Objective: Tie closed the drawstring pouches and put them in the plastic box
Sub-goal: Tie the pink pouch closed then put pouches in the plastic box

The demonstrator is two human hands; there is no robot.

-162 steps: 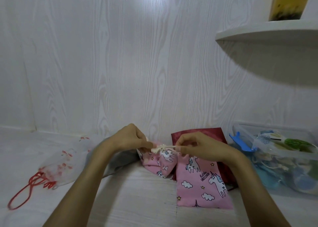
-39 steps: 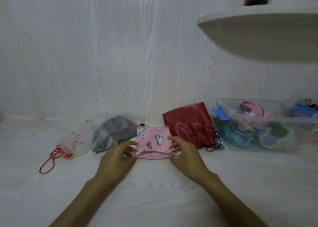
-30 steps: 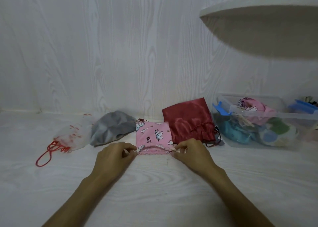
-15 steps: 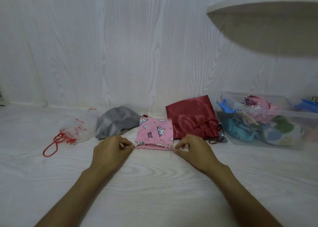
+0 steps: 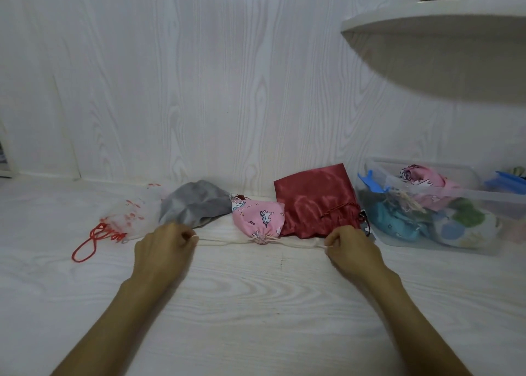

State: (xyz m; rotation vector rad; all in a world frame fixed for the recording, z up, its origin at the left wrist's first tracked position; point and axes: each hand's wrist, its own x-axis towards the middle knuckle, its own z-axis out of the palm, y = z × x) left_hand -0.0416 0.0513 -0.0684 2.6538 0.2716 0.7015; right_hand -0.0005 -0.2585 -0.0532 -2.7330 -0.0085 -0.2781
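hands: left hand and right hand are held well apart above the desk, each pinching one end of a pale drawstring between thumb and curled fingers.
pouch in work: pink unicorn pouch lies near the back edge of the desk, between the two hands, its mouth gathered tight toward the person; the outward pull on both cords is likely what cinches it shut.
step: mouth drawn closed, knot not yet tied, by the look of it.
waiting pouches: grey pouch and sheer pouch with red cord lie to the left along the back edge; dark red satin pouch sits just right of the pink one, its cord loose.
box: clear plastic box stands at the right end of the desk, close to the right hand, already holding several pouches, so a short reach should finish the job.
overhead: white shelf juts from the wall above the box.
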